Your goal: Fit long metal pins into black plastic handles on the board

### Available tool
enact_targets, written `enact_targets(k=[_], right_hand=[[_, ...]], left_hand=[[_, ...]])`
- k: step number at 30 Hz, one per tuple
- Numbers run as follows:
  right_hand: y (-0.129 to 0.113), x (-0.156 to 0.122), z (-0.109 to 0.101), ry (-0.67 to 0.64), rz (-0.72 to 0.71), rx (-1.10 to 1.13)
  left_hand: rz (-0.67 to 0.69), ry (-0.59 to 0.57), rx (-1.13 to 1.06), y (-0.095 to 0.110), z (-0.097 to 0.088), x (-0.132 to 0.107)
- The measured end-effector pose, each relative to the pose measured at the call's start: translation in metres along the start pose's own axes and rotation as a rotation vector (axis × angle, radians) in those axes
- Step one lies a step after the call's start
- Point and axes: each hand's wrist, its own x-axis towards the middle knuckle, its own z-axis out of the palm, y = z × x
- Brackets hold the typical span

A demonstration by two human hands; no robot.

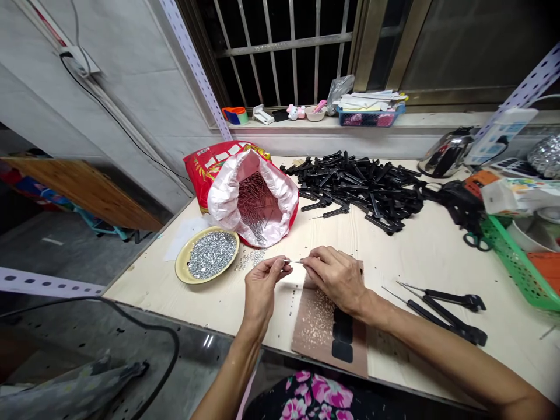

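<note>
A thin metal pin (293, 262) spans the gap between my two hands above the table. My left hand (263, 286) pinches its left end between thumb and fingers. At the other end, the fingertips of my right hand (336, 279) close on the pin; whether they also hold a tiny part is hidden. Under my right hand lies a brown board (301, 335) with black rounded patches (342, 332) and many small pale bits. Beyond my left hand stands a yellow bowl (181, 274) of small shiny metal pieces. Behind it, a red bag (199, 175) lies open, full of similar pins.
A heap of black-handled parts (359, 184) covers the back of the table (245, 309). Several more with metal shafts (450, 309) lie right of my forearm. Along the right side are a green basket (520, 268), scissors (476, 241) and a kettle (444, 154).
</note>
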Motion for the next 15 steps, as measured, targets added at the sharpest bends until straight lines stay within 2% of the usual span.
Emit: enact_targets(k=[2, 5, 9, 11, 15], right_hand=[[-0.001, -0.002, 0.000, 0.016, -0.012, -0.039], [-0.003, -0.005, 0.000, 0.000, 0.018, -0.025], [-0.005, -0.008, 0.001, -0.036, 0.130, 0.126], [-0.005, -0.010, 0.002, -0.036, 0.174, 0.188], [-0.004, -0.016, 0.006, 0.022, 0.182, 0.161]], left_hand=[[0.085, 0.028, 0.186, 0.000, 0.001, -0.004], [0.167, 0.058, 0.297, -0.002, 0.004, -0.008], [0.411, 0.122, 0.454, -0.005, 0.008, -0.011], [0.525, 0.105, 0.534, -0.008, 0.008, -0.011], [0.665, 0.039, 0.631, -0.016, 0.007, -0.009]])
